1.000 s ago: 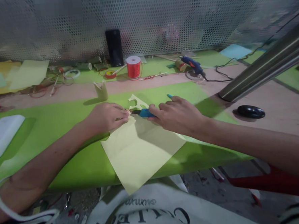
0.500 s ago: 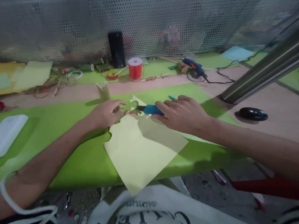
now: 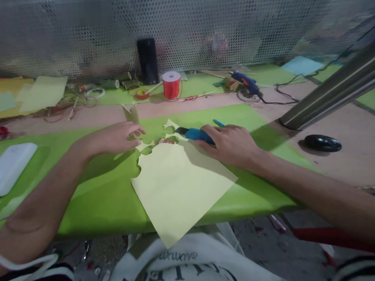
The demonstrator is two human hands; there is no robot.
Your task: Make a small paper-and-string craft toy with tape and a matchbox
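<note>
Blue cutter [image 3: 200, 134] held over a bitten yellow sheet [image 3: 183, 179]

On my feed the right hand [image 3: 235, 144] was closed round the handle of the blue cutter, hiding much of it and all but the end of a thin blue stick [image 3: 218, 123]. The left hand [image 3: 113, 138] was half open, fingers loosely bent, with nothing in it that I could see; whether it touched the cut paper [image 3: 142, 146] just beside it, I couldn't tell. A small patterned thing [image 3: 166, 141] at the sheet's far side was too blurred to name, and my frame cut off the white slab [image 3: 11, 168] near the left edge of the tabletop [image 3: 344, 169].

I counted one yellow sheet, at the middle of the near edge with a corner hanging over; one red spool [image 3: 172, 87], one black phone [image 3: 148, 61] and one glue gun [image 3: 246, 82] toward the far edge; one black oval [image 3: 323, 143] toward the right.

The sheet was smooth paper, its far side scalloped by round bites; the tabletop wore a glossy green cover [image 3: 99, 205], and a perforated metal panel [image 3: 105, 39] stood behind.
</note>
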